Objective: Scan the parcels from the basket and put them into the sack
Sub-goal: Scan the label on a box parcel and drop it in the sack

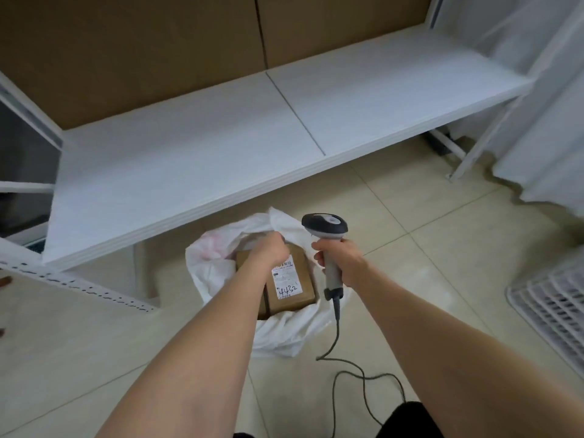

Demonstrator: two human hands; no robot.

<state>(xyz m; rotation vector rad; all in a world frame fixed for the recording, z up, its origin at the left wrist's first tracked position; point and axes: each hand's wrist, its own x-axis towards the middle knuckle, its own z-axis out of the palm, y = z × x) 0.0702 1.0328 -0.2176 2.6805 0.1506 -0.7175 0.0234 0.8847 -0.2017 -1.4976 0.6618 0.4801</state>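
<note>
The sack [284,336] sits open on the tiled floor [442,248], just in front of a white shelf [221,153]. Inside it lies a brown box [294,298], label [286,281] up, with "4432" handwritten on it. The left hand [268,248] reaches into the sack's mouth and rests over the far end of the box. Its fingers curl down out of sight, and I cannot tell whether they grip the box, the sack or nothing. The right hand [338,257] is wrapped round the handle of the scanner [325,227], held upright just right of the sack with its dark head pointing away. The cable [363,374] trails down onto the floor. At the right edge shows part of a white slatted basket [556,311], well apart from the sack.
</note>
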